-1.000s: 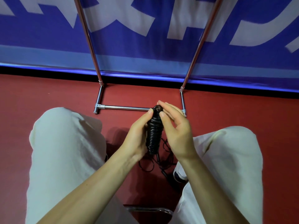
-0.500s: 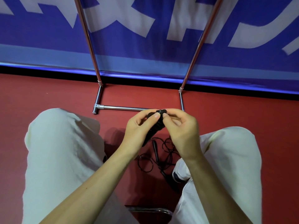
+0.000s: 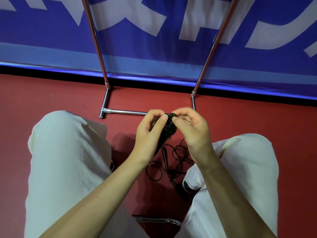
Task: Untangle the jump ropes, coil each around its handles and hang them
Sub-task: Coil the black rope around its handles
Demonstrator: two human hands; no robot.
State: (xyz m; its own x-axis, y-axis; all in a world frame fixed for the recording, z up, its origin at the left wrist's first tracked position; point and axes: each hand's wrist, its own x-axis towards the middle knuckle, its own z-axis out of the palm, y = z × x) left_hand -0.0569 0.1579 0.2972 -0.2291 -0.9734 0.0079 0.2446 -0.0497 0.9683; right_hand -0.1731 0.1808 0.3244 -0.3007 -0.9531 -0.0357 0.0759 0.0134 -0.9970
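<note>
Between knees: left hand (image 3: 148, 134) grips coiled rope bundle (image 3: 169, 128); right hand (image 3: 192, 133) fingers pinch its top.

Black coiled rope (image 3: 169, 130), red floor (image 3: 51, 97), blue-and-white banner (image 3: 154, 31), pale trousers (image 3: 68, 160).

Coiled rope (image 3: 169, 129) between both hands, above tangled rope (image 3: 173, 162), before rack (image 3: 127, 112).

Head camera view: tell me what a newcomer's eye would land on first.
The two hands, left and right, meet at centre and pinch the top of a black coiled jump rope. Below them, loose rope loops lie tangled on the red floor between the knees. Behind stand the chrome rack and a blue banner.
</note>
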